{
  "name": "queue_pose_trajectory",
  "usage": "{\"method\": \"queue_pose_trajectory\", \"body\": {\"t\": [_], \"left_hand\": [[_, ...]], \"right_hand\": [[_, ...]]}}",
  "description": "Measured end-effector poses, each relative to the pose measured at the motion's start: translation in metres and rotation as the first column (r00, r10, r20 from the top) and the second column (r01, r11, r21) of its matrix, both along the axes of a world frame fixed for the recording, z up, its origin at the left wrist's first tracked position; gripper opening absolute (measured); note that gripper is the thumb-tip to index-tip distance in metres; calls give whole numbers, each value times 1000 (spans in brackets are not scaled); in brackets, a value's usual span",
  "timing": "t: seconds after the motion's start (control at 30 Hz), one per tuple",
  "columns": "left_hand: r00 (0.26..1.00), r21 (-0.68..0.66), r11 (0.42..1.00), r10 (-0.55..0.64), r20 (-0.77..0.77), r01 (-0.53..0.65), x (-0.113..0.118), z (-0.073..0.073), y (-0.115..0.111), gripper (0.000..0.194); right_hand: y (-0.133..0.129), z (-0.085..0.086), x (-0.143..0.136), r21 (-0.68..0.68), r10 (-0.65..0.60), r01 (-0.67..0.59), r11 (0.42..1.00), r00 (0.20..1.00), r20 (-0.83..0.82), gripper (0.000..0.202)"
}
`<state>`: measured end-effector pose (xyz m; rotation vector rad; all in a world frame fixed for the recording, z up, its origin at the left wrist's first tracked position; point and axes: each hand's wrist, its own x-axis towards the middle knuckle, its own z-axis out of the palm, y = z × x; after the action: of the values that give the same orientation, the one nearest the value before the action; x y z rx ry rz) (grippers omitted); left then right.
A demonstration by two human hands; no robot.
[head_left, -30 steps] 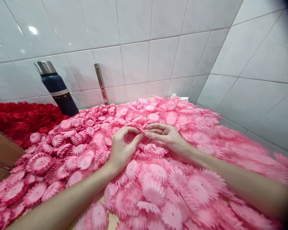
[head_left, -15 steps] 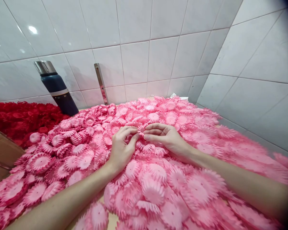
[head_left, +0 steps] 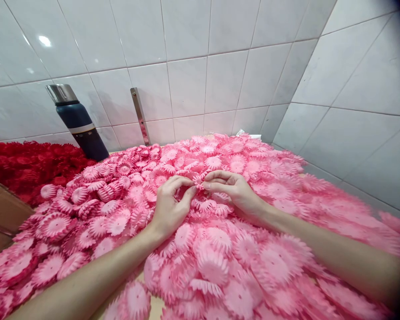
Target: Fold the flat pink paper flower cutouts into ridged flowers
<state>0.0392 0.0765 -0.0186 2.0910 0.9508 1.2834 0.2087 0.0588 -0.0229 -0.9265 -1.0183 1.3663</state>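
Note:
A small pink petal piece (head_left: 199, 180), round with a fringed, curled edge, is held up between my two hands over the middle of the heap. My left hand (head_left: 173, 202) pinches its left side between thumb and fingers. On the other side, the thumb and fingertips of my right hand (head_left: 231, 189) close on its right edge. Many like pink petal pieces (head_left: 213, 266) lie in a thick heap beneath and around both hands; some have a small hole in the centre. Part of the held piece is hidden by my fingertips.
A dark blue bottle (head_left: 82, 124) with a steel cap stands at the back left. Beside it is a pile of red petal pieces (head_left: 30, 164), with a cardboard box (head_left: 3, 209) in front. A metal strip (head_left: 140, 116) rests against the tiled wall (head_left: 186, 84).
Both hands have shifted very slightly to the right with the pink petal piece between them. My fingertips have changed position a little on its edge.

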Motion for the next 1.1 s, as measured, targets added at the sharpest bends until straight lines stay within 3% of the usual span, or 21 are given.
{"method": "queue_pose_trajectory", "body": {"t": [0.5, 0.63, 0.87, 1.1], "left_hand": [[1000, -120, 993, 17, 26, -14, 1, 5, -2, 15], [998, -124, 992, 41, 42, -35, 1, 4, -1, 13], [1000, -58, 998, 28, 0, -28, 2, 4, -3, 9], [998, -75, 995, 64, 26, -62, 3, 4, -2, 13]], "right_hand": [[3, 0, 0, -46, -120, 115, 992, 983, -140, 17], [1, 1, 0, -9, -81, 80, 997, 994, -70, 16], [-2, 0, -1, 169, 15, -29, 985, 996, 84, 22], [0, 1, -2, 31, -27, 27, 999, 1000, 9, 24]]}}
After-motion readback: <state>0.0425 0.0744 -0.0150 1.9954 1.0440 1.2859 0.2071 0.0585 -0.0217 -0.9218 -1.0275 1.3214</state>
